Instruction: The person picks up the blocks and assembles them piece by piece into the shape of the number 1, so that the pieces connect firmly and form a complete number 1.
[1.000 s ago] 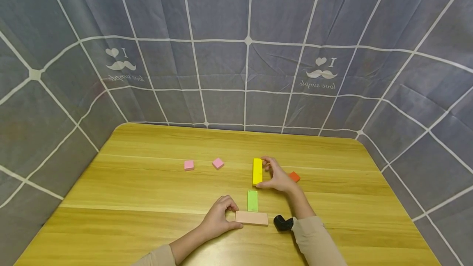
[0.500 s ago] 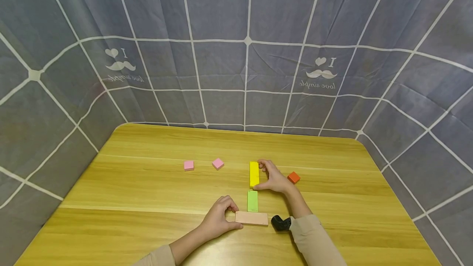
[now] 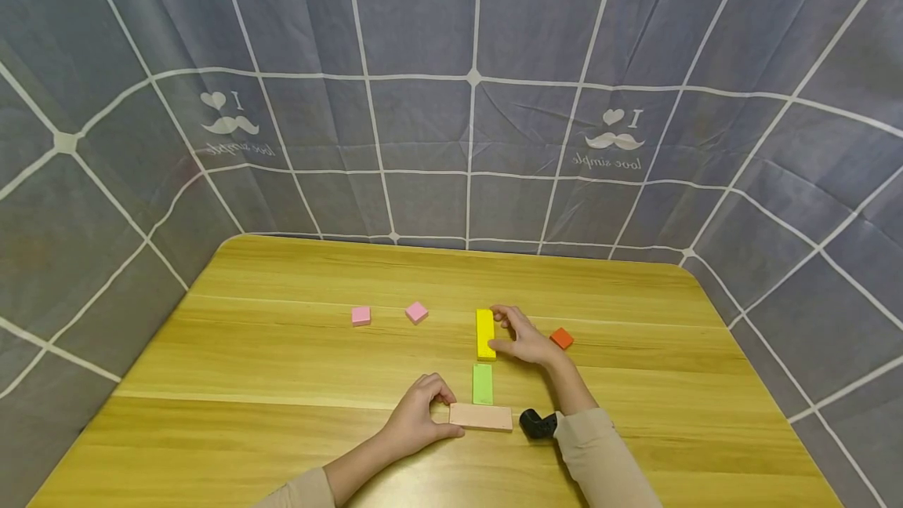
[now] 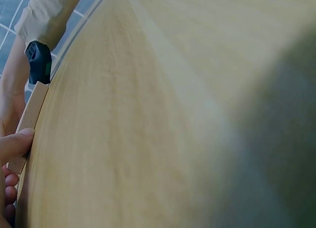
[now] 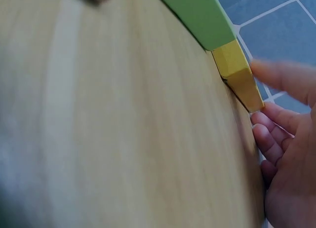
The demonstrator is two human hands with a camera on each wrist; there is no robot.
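My left hand (image 3: 415, 419) grips the left end of a flat peach block (image 3: 481, 417) lying crosswise near the table's front; the left wrist view shows the thumb on that block's end. A lime-green block (image 3: 483, 384) lies lengthwise just beyond it. Farther on, a yellow block (image 3: 484, 328) lies roughly in line with the green one, a narrow gap between them in the head view. My right hand (image 3: 525, 340) is at the yellow block's right side, thumb touching near its near end and fingers curled at its far end. The block's lower side is hidden.
Two pink square blocks (image 3: 360, 316) lie toward the left on the wooden table (image 3: 282, 382). An orange-red block (image 3: 561, 338) sits right of my right hand. A black device (image 3: 538, 424) is at the right cuff. A grey gridded curtain (image 3: 423, 124) surrounds the table's back and sides.
My right hand has brought the yellow block nearer and slightly left, toward the green block. Its thumb has shifted from the block's near end to its right side. The left hand stays put.
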